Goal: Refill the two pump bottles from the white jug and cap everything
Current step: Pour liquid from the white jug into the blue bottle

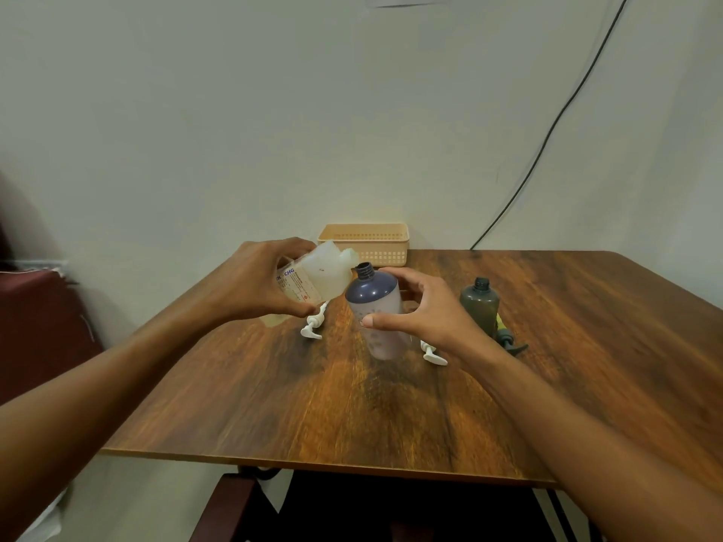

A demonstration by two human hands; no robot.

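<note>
Wood-grain brown, the table (313, 404) carries everything we are working with. Our left hand (250, 279) grips the white jug (324, 277) round its body, fingers over the top and thumb underneath. It holds the jug off the table, tipped to the right. The jug's open spout sits just beside the open neck of the blue-grey bottle (373, 295), slightly above it and to its left. We cannot tell whether any liquid is running.

Our right hand (426, 311) is curled round that bottle, thumb on the near side and fingers wrapped behind its shoulder. The bottle stands on the table near the middle, uncapped.

To the right, apart from our hands, the grey-green bottle (479, 307) stands upright with its neck open too. A dark pump (508, 342) lies on the table just beside its base, on the near right.

One white pump (313, 326) lies on the wood below the jug. A second white pump (432, 354) lies near the blue-grey bottle's base, on its right.

At the far edge, against the wall, sits a beige basket (364, 238). A black cable (547, 134) runs down the wall on the far right.
</note>
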